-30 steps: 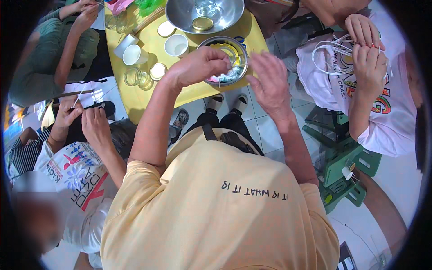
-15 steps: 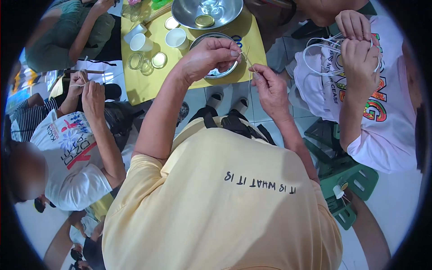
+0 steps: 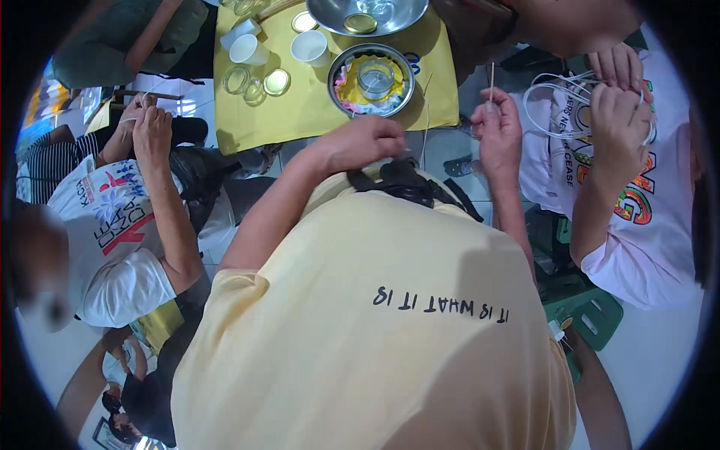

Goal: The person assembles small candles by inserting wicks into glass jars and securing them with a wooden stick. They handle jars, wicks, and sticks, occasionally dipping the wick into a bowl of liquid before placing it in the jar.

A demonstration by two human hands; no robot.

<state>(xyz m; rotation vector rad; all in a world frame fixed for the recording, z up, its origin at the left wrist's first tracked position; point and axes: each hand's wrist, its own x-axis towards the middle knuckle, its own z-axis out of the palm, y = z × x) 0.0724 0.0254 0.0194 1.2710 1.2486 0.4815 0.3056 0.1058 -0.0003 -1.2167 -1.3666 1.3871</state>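
Observation:
My right hand [image 3: 501, 139] is closed on a thin wooden stick [image 3: 492, 81] that points up from the thumb and fingers, out beyond the table's right corner. My left hand [image 3: 367, 144] is at the near table edge, above my lap, with its fingers curled in; what they hold, if anything, is hidden. A thin tan strand [image 3: 427, 112] runs down over the table edge, right of the left hand. Beyond that hand a metal bowl [image 3: 409, 94] holds a clear glass jar [image 3: 375, 79] ringed by yellow, pink and blue ruffled material.
On the yellow-covered table [image 3: 292, 124] stand white paper cups [image 3: 310, 48], small glass jars [image 3: 236, 79], gold lids [image 3: 277, 81], blue-handled scissors [image 3: 412, 58] and a large steel basin [image 3: 330, 16]. A person on the right holds looped white cord [image 3: 536, 112]; another sits at the left.
My hands have come apart from over the metal bowl. The left has dropped toward my lap; the right has moved outward with the stick upright. The bowl and its jar now show.

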